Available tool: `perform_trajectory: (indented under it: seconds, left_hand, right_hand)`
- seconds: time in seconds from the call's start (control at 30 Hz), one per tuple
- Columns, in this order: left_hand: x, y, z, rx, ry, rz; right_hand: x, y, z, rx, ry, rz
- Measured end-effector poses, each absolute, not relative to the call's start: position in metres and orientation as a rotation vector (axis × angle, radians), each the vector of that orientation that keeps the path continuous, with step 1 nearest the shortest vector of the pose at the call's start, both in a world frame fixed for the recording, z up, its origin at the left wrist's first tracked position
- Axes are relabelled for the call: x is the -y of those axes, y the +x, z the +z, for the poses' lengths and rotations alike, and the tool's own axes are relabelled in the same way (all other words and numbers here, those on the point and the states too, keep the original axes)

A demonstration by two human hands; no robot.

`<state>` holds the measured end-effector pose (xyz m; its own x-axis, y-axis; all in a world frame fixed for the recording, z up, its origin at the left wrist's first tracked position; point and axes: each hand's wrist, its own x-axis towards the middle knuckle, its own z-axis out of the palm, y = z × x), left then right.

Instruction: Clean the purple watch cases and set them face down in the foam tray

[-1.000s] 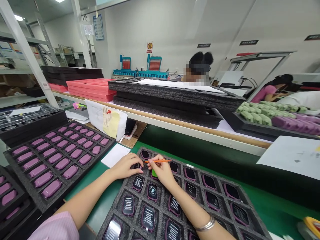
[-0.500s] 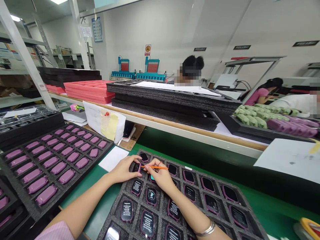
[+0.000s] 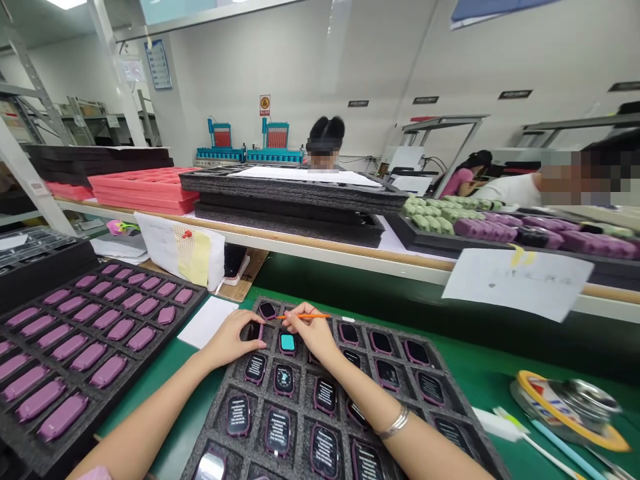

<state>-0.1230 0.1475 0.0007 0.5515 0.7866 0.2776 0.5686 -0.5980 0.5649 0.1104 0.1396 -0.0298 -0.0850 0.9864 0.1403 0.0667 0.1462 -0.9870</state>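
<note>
My left hand [image 3: 231,341] is closed around the edges of a purple-framed smartwatch [image 3: 255,331], thumb on the near side and fingers on the far side. The watch is at the far left of a black foam tray [image 3: 311,377], with its dark screen up. My right hand [image 3: 314,339] pinches a thin orange stick [image 3: 320,316]. Its tip points left, just above and right of the held watch, apart from it. Below that tip, a watch with a lit cyan screen [image 3: 287,343] lies in its slot. Nearby, a watch showing a clock dial [image 3: 285,379] and several with white text fill other slots.
Another foam tray [image 3: 150,357] with several purple watch bodies stands at the left. White paper [image 3: 206,321] lies between the trays. A yellow tape roll [image 3: 575,427] and a light-blue pen [image 3: 557,440] are at right. A shelf [image 3: 320,250] crosses behind; co-workers sit beyond.
The view has swung right, so the scene shifts left. The orange stick's tip has drawn up off the held watch's edge, and my right hand has uncovered the cyan-screen watch.
</note>
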Motion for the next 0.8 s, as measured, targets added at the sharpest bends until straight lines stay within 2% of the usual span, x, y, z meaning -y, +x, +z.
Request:
perform_trajectory:
  seconds: [0.3, 0.8]
  left_hand:
    - [-0.141, -0.058, 0.007, -0.822, 2.645, 0.541]
    - [-0.146, -0.070, 0.006, -0.801, 2.550, 0.537]
  right_hand:
    - [-0.130, 0.141, -0.037, 1.267, -1.226, 1.055]
    - [-0.119, 0.142, -0.040, 1.375, -1.151, 1.146]
